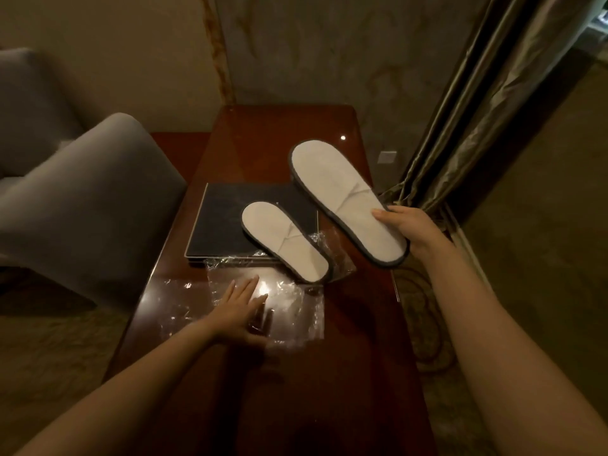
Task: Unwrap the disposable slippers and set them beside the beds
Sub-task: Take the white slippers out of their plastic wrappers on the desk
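Head view: right hand (409, 230) pinching one bare slipper (342, 199) aloft for carrying, left hand (241, 311) spread flat, pinning emptied wrapper (289, 311) near second slipper (284, 241).

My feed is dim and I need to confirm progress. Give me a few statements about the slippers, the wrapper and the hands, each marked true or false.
1. The right hand holds a slipper lifted above the table. True.
2. The second slipper is still sealed in plastic. False: it lies bare, partly on the dark tray, with only a crumpled bit of plastic under its near end.
3. The left hand lies flat on the clear wrapper. True.
4. Both slippers sit on the floor by a bed. False: one is on the table and one is in the right hand; no bed is in view.
5. A grey chair stands left of the table. True.
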### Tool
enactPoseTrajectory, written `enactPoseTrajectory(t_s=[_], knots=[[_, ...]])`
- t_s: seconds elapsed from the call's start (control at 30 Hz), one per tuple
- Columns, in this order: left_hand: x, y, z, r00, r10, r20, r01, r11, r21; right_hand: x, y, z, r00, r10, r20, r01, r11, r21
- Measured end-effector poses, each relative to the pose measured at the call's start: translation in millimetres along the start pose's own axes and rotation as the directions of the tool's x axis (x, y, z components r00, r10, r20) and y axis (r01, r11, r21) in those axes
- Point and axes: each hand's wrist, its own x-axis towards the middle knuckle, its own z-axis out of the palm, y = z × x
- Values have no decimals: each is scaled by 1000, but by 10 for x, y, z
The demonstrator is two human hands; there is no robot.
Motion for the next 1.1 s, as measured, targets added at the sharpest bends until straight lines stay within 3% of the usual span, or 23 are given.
enactPoseTrajectory(t_s=[0.13, 0.23, 0.3, 0.37, 0.43, 0.5, 0.67, 0.87, 1.1], knots=[[83, 154, -242, 980, -102, -168, 52, 959, -279, 189, 176, 142, 999, 45, -21, -43, 996, 81], [314, 260, -420, 899, -302, -318, 122, 869, -479, 322, 289, 264, 997, 54, -52, -45, 986, 160], [531, 343, -570, 835, -498, -234, 184, 654, -734, 413, 377, 329, 996, 63, -68, -50, 983, 176], [731, 403, -705, 788, -615, 4, 255, 321, -912, 480, 468, 377, 994, 83, -69, -72, 986, 148], [893, 459, -786, 771, -590, 238, 282, -20, -959, 540, 566, 412, 992, 99, -78, -87, 987, 136], [1017, 495, -816, 761, -545, 353, 300, -187, -936, 590, 661, 432, 990, 107, -94, -93, 985, 147], [1167, 556, -831, 722, -511, 465, 334, -331, -883, 620, 903, 449, 984, 156, -82, -146, 982, 118], [1228, 588, -854, 707, -526, 474, 230, -462, -856, 626, 1051, 481, 982, 179, -66, -169, 976, 138], [1128, 610, -1023, 737, -605, 302, 4, -442, -897, 595, 899, 497, 987, 152, -49, -143, 978, 155]])
